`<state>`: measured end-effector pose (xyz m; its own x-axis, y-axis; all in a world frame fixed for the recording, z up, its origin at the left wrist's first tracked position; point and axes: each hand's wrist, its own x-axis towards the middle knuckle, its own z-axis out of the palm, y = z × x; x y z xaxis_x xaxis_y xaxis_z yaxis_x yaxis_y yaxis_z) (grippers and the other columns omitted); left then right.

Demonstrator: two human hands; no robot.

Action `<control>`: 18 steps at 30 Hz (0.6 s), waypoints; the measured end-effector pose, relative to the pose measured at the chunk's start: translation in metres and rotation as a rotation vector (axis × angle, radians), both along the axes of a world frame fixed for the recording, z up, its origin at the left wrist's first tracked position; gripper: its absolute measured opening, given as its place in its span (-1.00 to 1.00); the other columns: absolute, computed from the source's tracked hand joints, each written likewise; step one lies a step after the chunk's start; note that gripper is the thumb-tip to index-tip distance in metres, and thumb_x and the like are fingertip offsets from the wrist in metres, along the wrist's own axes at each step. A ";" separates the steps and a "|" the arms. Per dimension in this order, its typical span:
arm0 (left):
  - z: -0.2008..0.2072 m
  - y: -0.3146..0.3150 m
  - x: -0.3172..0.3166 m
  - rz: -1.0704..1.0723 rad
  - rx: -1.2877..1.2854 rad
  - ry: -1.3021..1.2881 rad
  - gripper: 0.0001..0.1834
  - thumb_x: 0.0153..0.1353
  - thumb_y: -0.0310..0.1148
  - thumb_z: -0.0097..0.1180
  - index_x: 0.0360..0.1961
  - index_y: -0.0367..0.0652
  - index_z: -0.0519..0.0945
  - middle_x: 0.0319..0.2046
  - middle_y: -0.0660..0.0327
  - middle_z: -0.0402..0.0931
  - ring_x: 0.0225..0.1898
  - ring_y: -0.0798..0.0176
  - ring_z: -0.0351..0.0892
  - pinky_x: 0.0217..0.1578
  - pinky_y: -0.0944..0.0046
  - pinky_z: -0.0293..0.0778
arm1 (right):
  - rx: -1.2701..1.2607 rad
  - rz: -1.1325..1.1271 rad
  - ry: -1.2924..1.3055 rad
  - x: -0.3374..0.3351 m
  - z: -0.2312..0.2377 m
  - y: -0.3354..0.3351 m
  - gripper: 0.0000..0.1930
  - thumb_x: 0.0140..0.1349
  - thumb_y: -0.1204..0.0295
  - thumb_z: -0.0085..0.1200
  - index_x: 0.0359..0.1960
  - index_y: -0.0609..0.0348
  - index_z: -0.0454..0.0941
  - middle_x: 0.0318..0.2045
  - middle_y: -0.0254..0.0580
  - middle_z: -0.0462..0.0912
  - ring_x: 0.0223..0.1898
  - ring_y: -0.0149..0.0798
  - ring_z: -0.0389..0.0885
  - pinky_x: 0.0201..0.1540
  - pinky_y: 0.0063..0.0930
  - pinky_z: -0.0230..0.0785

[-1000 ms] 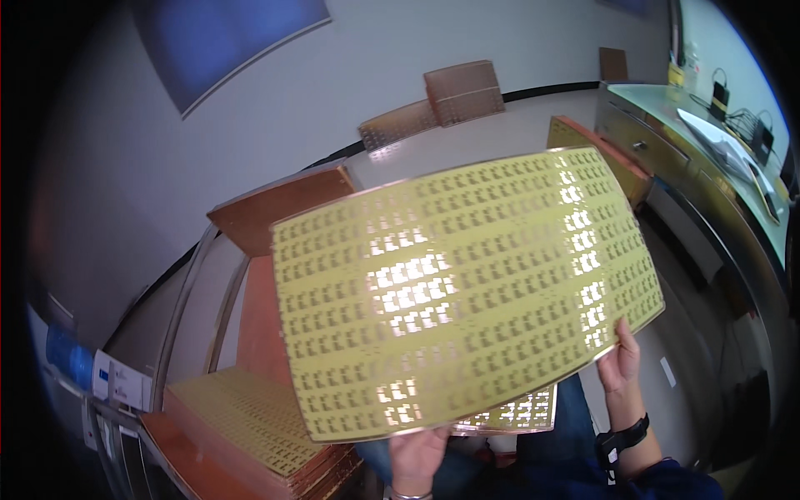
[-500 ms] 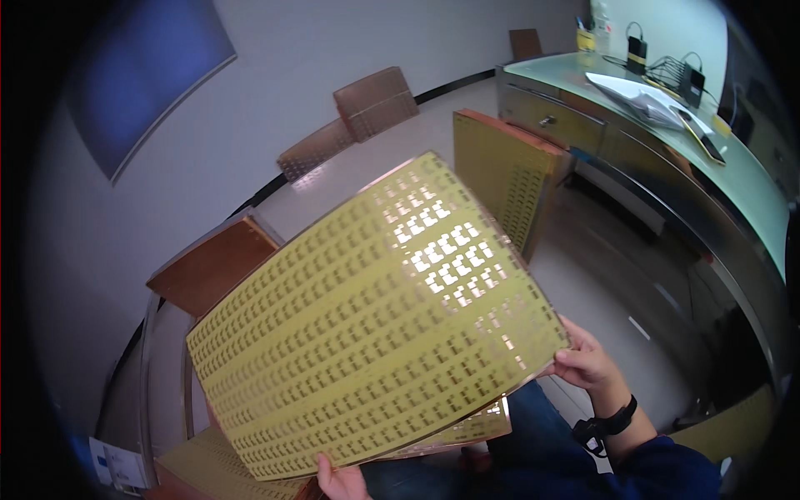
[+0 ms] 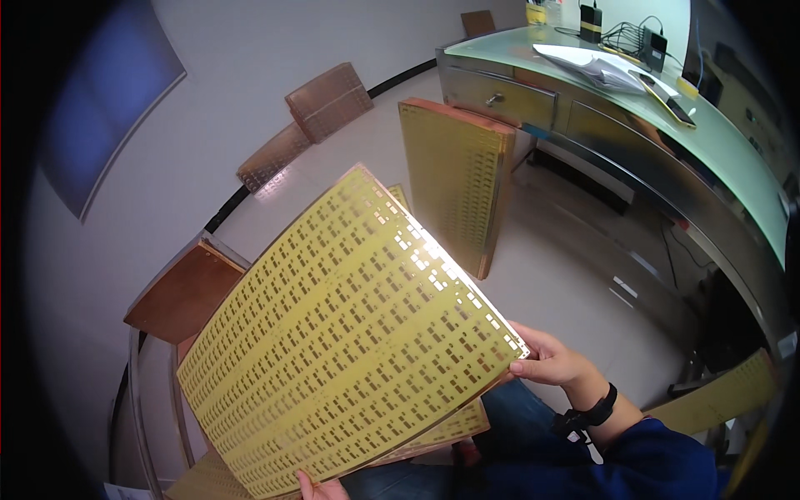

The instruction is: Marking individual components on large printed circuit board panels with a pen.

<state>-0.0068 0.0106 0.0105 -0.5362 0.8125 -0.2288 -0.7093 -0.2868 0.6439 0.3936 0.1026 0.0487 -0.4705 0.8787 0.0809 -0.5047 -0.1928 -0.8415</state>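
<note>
A large yellow-green circuit board panel (image 3: 333, 333) with rows of small copper pads hangs tilted in front of me. My right hand (image 3: 546, 354) pinches its right corner, thumb on the face and fingers behind. At the lower edge my left hand (image 3: 321, 487) grips the panel, its thumb over the front; the other fingers are mostly hidden. Bright light glints off the pads along the upper right edge. Beneath the held panel, a second similar panel (image 3: 446, 432) shows partly, over my lap.
A stack of panels (image 3: 454, 183) stands upright on the floor by a glass-topped desk (image 3: 492, 48). Papers (image 3: 596, 67) and a phone (image 3: 671, 104) lie on the desk. More boards (image 3: 329, 100) lean at the wall. A brown board (image 3: 183, 292) stands at left near a metal rail (image 3: 133, 400).
The held panel has shifted left and tilted, so the glare has moved from its face to its upper right edge. Both hands keep their grip. My view has turned slightly right.
</note>
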 end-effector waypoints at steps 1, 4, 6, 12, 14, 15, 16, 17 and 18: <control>-0.002 0.000 -0.002 -0.001 -0.003 -0.022 -0.51 0.30 -0.45 -0.11 0.23 -0.38 0.19 0.21 -0.06 0.24 0.20 0.02 0.24 0.22 0.04 0.20 | -0.001 -0.004 -0.001 0.000 0.002 0.000 -0.31 0.28 0.45 -0.02 0.37 0.20 -0.12 0.23 -0.07 0.26 0.14 -0.16 0.39 0.11 -0.23 0.37; -0.003 -0.001 -0.006 0.005 -0.001 -0.056 -0.51 0.29 -0.45 -0.09 0.22 -0.38 0.21 0.19 -0.05 0.26 0.18 0.01 0.28 0.20 0.05 0.25 | 0.006 -0.024 -0.040 -0.002 0.006 -0.002 -0.30 0.28 0.47 -0.02 0.37 0.20 -0.13 0.24 -0.07 0.24 0.15 -0.16 0.37 0.11 -0.23 0.36; -0.001 0.000 -0.008 0.011 0.015 -0.071 -0.51 0.29 -0.44 -0.08 0.21 -0.38 0.22 0.19 -0.05 0.27 0.17 0.01 0.30 0.19 0.05 0.27 | 0.002 -0.015 -0.062 -0.003 0.007 -0.003 -0.31 0.27 0.50 -0.02 0.37 0.22 -0.12 0.24 -0.08 0.25 0.17 -0.20 0.35 0.15 -0.26 0.32; -0.007 0.009 -0.018 0.006 -0.069 0.026 -0.50 0.29 -0.39 -0.02 0.19 -0.41 0.24 0.14 -0.04 0.32 0.12 0.03 0.34 0.16 0.11 0.29 | 0.044 0.044 -0.082 0.011 -0.011 -0.003 -0.35 0.24 0.57 -0.02 0.32 0.36 -0.03 0.25 -0.08 0.23 0.19 -0.31 0.32 0.20 -0.42 0.20; -0.007 0.007 -0.020 -0.003 -0.069 0.075 -0.50 0.29 -0.39 -0.03 0.19 -0.41 0.24 0.14 -0.04 0.32 0.12 0.04 0.34 0.16 0.11 0.28 | 0.043 0.061 -0.087 0.014 -0.010 -0.005 -0.39 0.25 0.56 -0.02 0.30 0.38 0.01 0.21 -0.08 0.30 0.16 -0.32 0.34 0.19 -0.43 0.21; -0.008 0.006 -0.022 -0.007 -0.072 0.099 -0.50 0.29 -0.38 -0.03 0.19 -0.41 0.24 0.14 -0.04 0.32 0.12 0.04 0.33 0.16 0.12 0.28 | 0.033 0.071 -0.096 0.016 -0.009 -0.005 -0.43 0.26 0.55 -0.03 0.28 0.40 0.06 0.17 -0.09 0.36 0.14 -0.33 0.37 0.18 -0.44 0.21; -0.008 0.004 -0.024 -0.011 -0.076 0.122 -0.50 0.29 -0.38 -0.03 0.19 -0.41 0.24 0.15 -0.04 0.32 0.12 0.04 0.33 0.16 0.12 0.28 | 0.037 0.079 -0.094 0.021 -0.011 -0.004 -0.43 0.26 0.55 -0.03 0.28 0.40 0.06 0.17 -0.09 0.36 0.14 -0.33 0.37 0.18 -0.44 0.21; -0.009 0.002 -0.026 -0.015 -0.078 0.144 -0.50 0.29 -0.38 -0.03 0.19 -0.41 0.24 0.15 -0.04 0.32 0.12 0.04 0.33 0.16 0.12 0.28 | 0.028 0.108 -0.117 0.027 -0.013 -0.002 -0.47 0.28 0.52 -0.03 0.25 0.41 0.13 0.11 -0.10 0.42 0.11 -0.33 0.40 0.16 -0.44 0.23; -0.010 0.000 -0.029 -0.020 -0.082 0.166 -0.50 0.29 -0.37 -0.03 0.19 -0.41 0.24 0.15 -0.04 0.31 0.13 0.04 0.33 0.16 0.12 0.28 | 0.019 0.137 -0.142 0.031 -0.014 0.001 -0.51 0.30 0.48 -0.04 0.22 0.41 0.19 0.04 -0.12 0.49 0.07 -0.34 0.43 0.15 -0.43 0.25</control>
